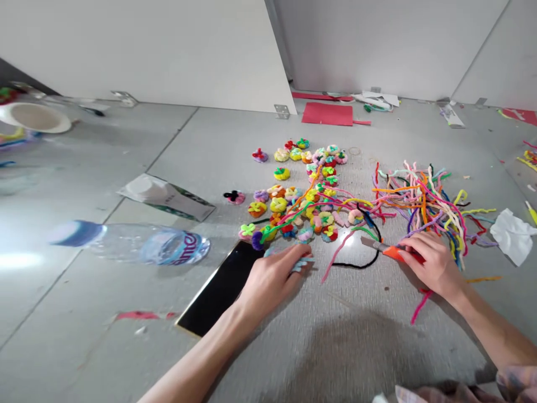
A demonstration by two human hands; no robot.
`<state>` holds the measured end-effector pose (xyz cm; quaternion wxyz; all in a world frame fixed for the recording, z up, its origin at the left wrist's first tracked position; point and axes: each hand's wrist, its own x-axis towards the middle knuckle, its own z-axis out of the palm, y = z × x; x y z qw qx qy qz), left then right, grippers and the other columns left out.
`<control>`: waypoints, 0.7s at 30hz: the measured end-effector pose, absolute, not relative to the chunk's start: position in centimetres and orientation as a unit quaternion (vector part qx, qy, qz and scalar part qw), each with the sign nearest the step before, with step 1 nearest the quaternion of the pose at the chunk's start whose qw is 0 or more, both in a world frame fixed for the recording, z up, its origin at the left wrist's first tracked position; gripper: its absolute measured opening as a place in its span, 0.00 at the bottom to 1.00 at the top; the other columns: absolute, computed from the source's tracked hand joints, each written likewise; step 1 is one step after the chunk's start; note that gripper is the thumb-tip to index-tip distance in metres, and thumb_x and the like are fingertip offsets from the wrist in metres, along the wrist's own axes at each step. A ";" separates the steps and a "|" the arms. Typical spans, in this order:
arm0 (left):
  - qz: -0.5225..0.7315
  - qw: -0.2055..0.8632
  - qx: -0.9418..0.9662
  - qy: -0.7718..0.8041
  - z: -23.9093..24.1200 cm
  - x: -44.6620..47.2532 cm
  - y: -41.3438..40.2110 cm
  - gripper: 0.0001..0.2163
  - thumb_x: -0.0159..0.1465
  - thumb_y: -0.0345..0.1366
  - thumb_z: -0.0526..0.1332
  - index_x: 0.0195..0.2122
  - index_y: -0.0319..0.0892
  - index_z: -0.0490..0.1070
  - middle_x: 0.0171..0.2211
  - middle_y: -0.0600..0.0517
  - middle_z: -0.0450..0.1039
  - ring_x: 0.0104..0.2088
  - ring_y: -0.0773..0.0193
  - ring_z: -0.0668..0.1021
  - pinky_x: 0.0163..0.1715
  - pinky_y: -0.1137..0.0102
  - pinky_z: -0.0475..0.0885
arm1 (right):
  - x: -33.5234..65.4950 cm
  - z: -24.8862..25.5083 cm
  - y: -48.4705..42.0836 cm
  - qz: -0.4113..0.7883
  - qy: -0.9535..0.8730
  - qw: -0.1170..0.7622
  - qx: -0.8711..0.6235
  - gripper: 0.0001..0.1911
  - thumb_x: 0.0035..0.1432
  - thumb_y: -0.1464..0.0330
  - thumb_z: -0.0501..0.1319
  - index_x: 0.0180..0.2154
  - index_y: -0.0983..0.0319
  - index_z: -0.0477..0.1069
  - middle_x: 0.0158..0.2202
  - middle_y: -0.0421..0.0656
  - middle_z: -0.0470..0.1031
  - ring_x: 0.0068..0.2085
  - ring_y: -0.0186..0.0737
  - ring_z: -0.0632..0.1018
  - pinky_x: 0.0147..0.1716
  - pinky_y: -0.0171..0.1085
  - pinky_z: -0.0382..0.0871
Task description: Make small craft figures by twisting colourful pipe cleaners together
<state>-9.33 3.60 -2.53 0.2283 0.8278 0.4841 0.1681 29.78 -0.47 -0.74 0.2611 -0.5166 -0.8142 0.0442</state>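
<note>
My left hand (268, 280) is closed on several light blue pipe cleaners (302, 264), whose short ends stick out past the fingers. My right hand (434, 266) grips an orange utility knife (394, 253), its blade out and pointing left. Between the hands, a black pipe cleaner (354, 266) curves on the table, and a pink pipe cleaner (333, 262) lies beside it. Beyond my left hand are many small, colourful pipe-cleaner flowers (278, 205) in a cluster. A tangled heap of loose pipe cleaners (423, 196) spreads beyond my right hand.
A black flat panel (222, 288) lies under my left wrist area. Left of it are a plastic water bottle (146, 243) on its side and a carton (168, 196). A crumpled tissue (512, 235) is at right. Red paper (327, 113) lies near the grey partition (377, 45).
</note>
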 end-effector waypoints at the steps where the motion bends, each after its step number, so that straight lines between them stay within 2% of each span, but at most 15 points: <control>1: 0.141 0.210 0.840 0.481 -2.8 -9.2 3.6 0.12 0.72 0.34 0.54 0.51 0.45 0.75 0.45 0.49 0.86 0.39 0.55 0.87 0.35 0.67 0.75 | 30.0 -0.8 -0.5 0.040 -0.817 0.263 -0.512 0.04 0.76 0.67 0.63 0.46 0.58 0.77 0.39 0.45 0.83 0.41 0.47 0.82 0.46 0.47 0.76; 6: 0.043 0.137 0.871 0.470 -2.7 -8.7 3.6 0.15 0.71 0.30 0.54 0.54 0.45 0.74 0.48 0.48 0.85 0.43 0.53 0.88 0.35 0.65 0.77 | 31.3 -0.4 -0.2 0.006 -0.826 0.253 -0.504 0.03 0.75 0.69 0.64 0.47 0.58 0.76 0.39 0.44 0.82 0.41 0.48 0.82 0.48 0.49 0.75; 9: -0.006 0.113 0.882 0.458 -1.9 -8.6 3.3 0.13 0.70 0.29 0.54 0.50 0.45 0.75 0.45 0.47 0.84 0.45 0.51 0.88 0.38 0.63 0.80 | 32.0 0.2 0.0 -0.008 -0.827 0.252 -0.503 0.03 0.74 0.70 0.64 0.48 0.58 0.76 0.39 0.44 0.82 0.41 0.48 0.82 0.50 0.50 0.74; 12: -0.031 0.122 0.884 0.450 -1.3 -8.7 3.0 0.13 0.69 0.27 0.55 0.49 0.45 0.75 0.46 0.47 0.85 0.46 0.49 0.88 0.39 0.60 0.81 | 32.5 0.5 0.2 -0.010 -0.826 0.249 -0.506 0.04 0.74 0.71 0.64 0.48 0.58 0.76 0.39 0.44 0.82 0.42 0.48 0.82 0.49 0.49 0.75; 15: -0.049 0.143 0.879 0.452 -1.0 -8.7 2.9 0.14 0.68 0.29 0.56 0.52 0.45 0.74 0.50 0.47 0.85 0.47 0.48 0.88 0.37 0.61 0.82 | 33.0 0.5 0.5 -0.012 -0.823 0.246 -0.512 0.05 0.74 0.71 0.64 0.48 0.58 0.76 0.40 0.45 0.83 0.43 0.48 0.83 0.49 0.48 0.76; 18: -0.066 0.153 0.874 0.456 -0.4 -8.6 3.0 0.20 0.66 0.30 0.58 0.59 0.46 0.71 0.54 0.46 0.84 0.47 0.47 0.88 0.36 0.61 0.82 | 33.3 0.3 0.6 -0.013 -0.817 0.244 -0.522 0.04 0.74 0.71 0.64 0.48 0.58 0.77 0.42 0.46 0.84 0.43 0.49 0.84 0.49 0.49 0.76; 21: -0.083 0.146 0.881 0.442 0.4 -8.6 3.0 0.22 0.66 0.30 0.57 0.61 0.46 0.70 0.56 0.45 0.84 0.49 0.45 0.88 0.38 0.58 0.83 | 33.5 0.2 0.4 -0.006 -0.814 0.237 -0.530 0.03 0.74 0.69 0.64 0.47 0.58 0.77 0.42 0.47 0.85 0.44 0.50 0.85 0.49 0.50 0.77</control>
